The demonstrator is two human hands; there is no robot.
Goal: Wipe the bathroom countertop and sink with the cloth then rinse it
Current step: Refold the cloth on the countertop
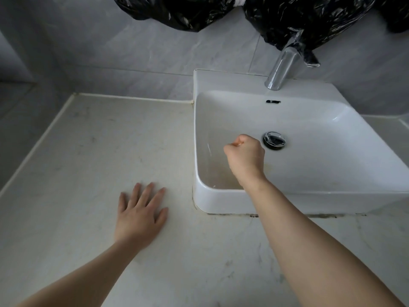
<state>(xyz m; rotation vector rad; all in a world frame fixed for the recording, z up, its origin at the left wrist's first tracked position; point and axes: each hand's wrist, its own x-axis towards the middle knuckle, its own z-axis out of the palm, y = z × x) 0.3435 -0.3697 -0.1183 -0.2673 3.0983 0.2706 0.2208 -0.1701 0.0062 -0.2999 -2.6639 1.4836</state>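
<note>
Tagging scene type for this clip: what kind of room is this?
Most likely a bathroom: a white ceramic sink with a pop-up drain, a chrome faucet over it, and grey wall tiles behind the countertop.

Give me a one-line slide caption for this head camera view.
Left hand flat on the countertop, right hand fisted inside the sink beside the drain.

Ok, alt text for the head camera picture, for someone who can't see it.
A person's right hand is a closed fist in a white sink, near the drain; the left hand lies flat on the pale countertop. No cloth is visible. A chrome tap stands behind, below black bags.
</note>
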